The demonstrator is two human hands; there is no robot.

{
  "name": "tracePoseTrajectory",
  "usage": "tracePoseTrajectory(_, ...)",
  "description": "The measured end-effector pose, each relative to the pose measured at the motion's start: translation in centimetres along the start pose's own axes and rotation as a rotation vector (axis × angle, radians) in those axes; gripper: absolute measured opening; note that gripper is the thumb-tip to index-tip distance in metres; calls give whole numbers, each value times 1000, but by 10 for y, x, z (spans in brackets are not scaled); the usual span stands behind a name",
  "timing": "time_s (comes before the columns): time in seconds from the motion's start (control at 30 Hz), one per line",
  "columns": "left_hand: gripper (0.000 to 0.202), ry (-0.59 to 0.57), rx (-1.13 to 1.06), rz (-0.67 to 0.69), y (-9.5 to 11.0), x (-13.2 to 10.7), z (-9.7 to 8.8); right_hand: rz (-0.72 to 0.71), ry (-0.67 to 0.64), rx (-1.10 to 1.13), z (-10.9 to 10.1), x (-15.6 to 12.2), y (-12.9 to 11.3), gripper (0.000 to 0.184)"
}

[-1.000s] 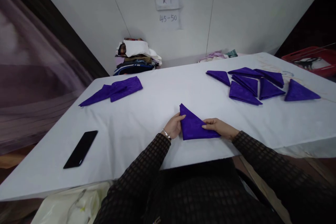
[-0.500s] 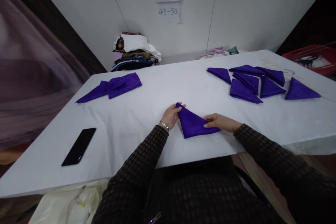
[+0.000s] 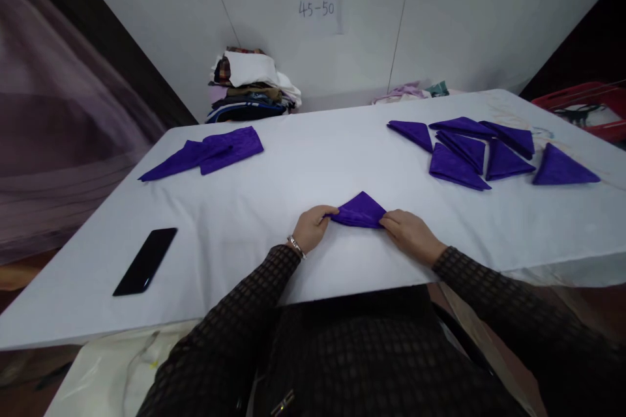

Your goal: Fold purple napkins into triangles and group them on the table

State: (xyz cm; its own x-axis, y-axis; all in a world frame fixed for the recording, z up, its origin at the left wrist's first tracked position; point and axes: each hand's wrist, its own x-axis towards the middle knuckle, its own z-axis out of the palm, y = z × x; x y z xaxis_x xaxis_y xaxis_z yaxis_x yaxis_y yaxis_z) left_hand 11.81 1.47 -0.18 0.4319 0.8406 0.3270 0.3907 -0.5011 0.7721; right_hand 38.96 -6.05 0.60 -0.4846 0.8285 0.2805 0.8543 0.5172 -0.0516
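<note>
Between my hands is a purple cloth napkin (image 3: 360, 210) folded into a triangle, its point facing away from me. My left hand (image 3: 313, 227) pinches its left corner, while the fingers of my right hand (image 3: 409, 233) are closed on the right corner. Both hands are low over the white-covered table (image 3: 313, 169), near its front edge. Several folded purple triangles (image 3: 457, 168) lie in a group at the back right, one of them (image 3: 563, 166) a little apart. At the back left, other purple napkins (image 3: 232, 148) overlap, one roughly rectangular and one pointed.
A black phone (image 3: 145, 262) lies on the left of the table. Behind the table are a stack of folded clothes (image 3: 254, 86) and a smaller pile of cloth (image 3: 403, 92). A red basket (image 3: 581, 101) stands at the far right. Paper signs (image 3: 317, 10) hang on the wall.
The napkin has been turned so its point faces away, and it looks flatter. My right hand has shifted to its right corner; my left hand has moved slightly toward me and left.
</note>
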Motion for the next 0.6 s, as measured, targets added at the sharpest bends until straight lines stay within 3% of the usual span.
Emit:
tracePoseTrajectory(0.17,36,-8,52,-24,-7,-40,-2,11,-22,176,13,-22,-7,32)
tracePoseTrajectory(0.27,28,114,40,-141,-4,-45,-11,82,-38,358,9,-24,-5,33)
tracePoseTrajectory(0.4,19,244,-3,-288,2,-40,-16,287,40,634,3,-22,1,26)
tracePoseTrajectory(0.5,19,199,16,-211,9,-32,-10,462,95,759,0,-15,13,24)
tracePoseTrajectory(0.6,21,41,74,-59,18,-21,2,671,18,895,-2,-4,28,28)
